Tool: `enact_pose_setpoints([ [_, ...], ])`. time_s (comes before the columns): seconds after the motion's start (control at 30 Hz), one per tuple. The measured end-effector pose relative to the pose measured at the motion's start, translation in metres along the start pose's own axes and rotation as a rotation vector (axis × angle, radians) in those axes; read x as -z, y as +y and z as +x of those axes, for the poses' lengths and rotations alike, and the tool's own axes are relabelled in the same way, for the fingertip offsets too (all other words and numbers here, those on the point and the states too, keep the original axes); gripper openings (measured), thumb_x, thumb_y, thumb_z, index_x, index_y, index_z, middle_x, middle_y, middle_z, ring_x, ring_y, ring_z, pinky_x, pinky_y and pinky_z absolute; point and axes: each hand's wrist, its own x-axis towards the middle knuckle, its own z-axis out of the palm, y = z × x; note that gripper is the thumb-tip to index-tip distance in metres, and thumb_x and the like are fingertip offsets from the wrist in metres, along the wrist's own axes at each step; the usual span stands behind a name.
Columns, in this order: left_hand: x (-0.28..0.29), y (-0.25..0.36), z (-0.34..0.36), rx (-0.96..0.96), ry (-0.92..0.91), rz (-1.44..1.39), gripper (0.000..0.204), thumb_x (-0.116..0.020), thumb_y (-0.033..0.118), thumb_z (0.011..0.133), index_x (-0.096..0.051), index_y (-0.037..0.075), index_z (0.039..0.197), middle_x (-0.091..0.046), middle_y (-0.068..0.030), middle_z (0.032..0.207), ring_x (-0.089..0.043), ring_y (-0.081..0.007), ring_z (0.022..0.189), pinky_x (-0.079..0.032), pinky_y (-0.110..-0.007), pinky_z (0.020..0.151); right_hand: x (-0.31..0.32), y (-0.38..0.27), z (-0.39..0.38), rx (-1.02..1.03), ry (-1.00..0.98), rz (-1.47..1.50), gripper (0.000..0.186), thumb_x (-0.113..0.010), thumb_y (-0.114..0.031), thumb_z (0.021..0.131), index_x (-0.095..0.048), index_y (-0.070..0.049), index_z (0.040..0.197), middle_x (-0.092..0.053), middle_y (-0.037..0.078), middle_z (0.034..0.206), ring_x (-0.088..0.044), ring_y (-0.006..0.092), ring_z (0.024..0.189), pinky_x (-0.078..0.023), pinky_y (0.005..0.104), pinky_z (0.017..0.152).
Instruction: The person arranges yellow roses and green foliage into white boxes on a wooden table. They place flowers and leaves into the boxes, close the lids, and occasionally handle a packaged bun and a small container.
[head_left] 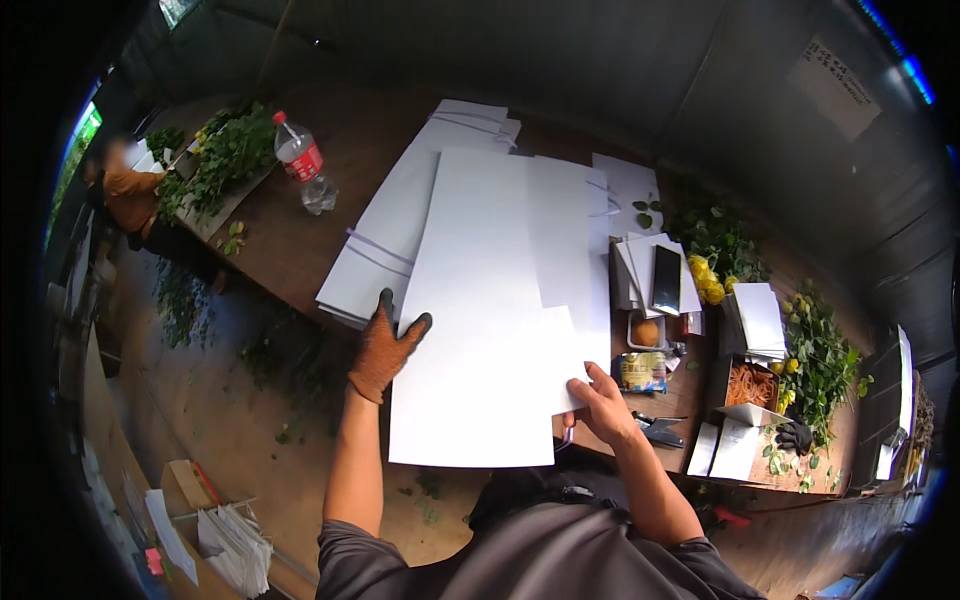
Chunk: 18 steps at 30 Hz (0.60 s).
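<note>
Right hand [602, 402] — white sheet [562, 360] between thumb and fingers.

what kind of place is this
Most likely a flower-packing workshop: yellow flowers and leafy green stems lie on a long brown table, along with large white sheets that could be wrapping.

White sheets [480, 320], orange-and-black glove [379, 352], lilac straps [378, 249], brown table [275, 235], black phone [666, 280], yellow roses [708, 283], green leaves [825, 385].

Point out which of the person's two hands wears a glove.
The left hand: an orange-brown glove with dark fingertips covers it, whereas the right hand is bare.
</note>
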Motion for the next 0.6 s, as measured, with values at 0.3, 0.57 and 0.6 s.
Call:
enact_pose_setpoints([
  [0.3, -0.093, 0.043, -0.033, 0.284, -0.175, -0.883, 0.051, -0.074, 0.0, 0.084, -0.055, -0.001, 0.131, -0.063, -0.0083, 0.121, -0.06, -0.0185, 0.107, -0.051, -0.032, 0.095, 0.062, -0.079, -0.014, 0.726, 0.728, -0.602, 0.029, -0.047, -0.005, 0.102, -0.047, -0.005, 0.131, -0.065, 0.008, 0.087, -0.063, 0.0093, 0.068, -0.053, 0.0262, 0.055],
  [0.57, -0.121, 0.072, -0.105, 0.229, -0.426, -0.735, 0.06, -0.074, 0.014, 0.087, -0.047, -0.002, 0.138, -0.059, -0.0094, 0.127, -0.054, -0.0183, 0.116, -0.044, -0.032, 0.102, 0.073, 0.037, 0.073, 0.595, 0.275, -1.503, 0.05, -0.058, 0.0, 0.089, -0.057, -0.016, 0.136, -0.051, 0.017, 0.143, -0.054, 0.0407, 0.125, -0.046, 0.0447, 0.105],
  [0.6, -0.115, 0.066, -0.102, 0.295, -0.493, -0.722, 0.058, -0.074, 0.015, 0.087, -0.049, -0.002, 0.137, -0.06, -0.0086, 0.125, -0.055, -0.0171, 0.115, -0.044, -0.031, 0.101, 0.075, 0.05, 0.07, 0.487, 0.253, -1.429, 0.052, -0.058, -0.001, 0.089, -0.056, -0.018, 0.138, -0.046, 0.017, 0.147, -0.048, 0.0408, 0.131, -0.041, 0.045, 0.11],
])
